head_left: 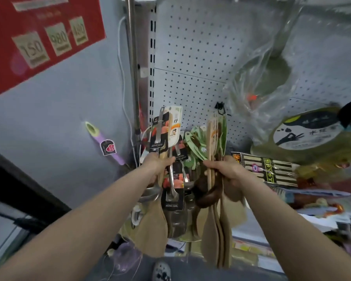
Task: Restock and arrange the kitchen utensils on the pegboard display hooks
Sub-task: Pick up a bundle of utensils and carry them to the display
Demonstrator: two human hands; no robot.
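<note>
My left hand (pixel 158 166) grips a bunch of carded utensils (pixel 166 136): a wooden spatula (pixel 152 226) and steel pieces on black and white cards. My right hand (pixel 225 169) grips a second bunch of wooden spatulas (pixel 215 238), with their blades hanging down and green cards above. Both bunches hang in front of the white pegboard (pixel 201 57). A black hook (pixel 221 108) sticks out of the board just above the right bunch, with nothing on it. Between my hands, more green-carded utensils (pixel 193 142) stand behind.
A ladle in a clear bag (pixel 272 74) hangs at the upper right of the board. A round labelled pack (pixel 306 132) and a chopstick pack (pixel 267 167) lie on the right. A purple-handled tool (pixel 103 142) hangs on the grey wall (pixel 59 118), under a red price sign (pixel 39 37).
</note>
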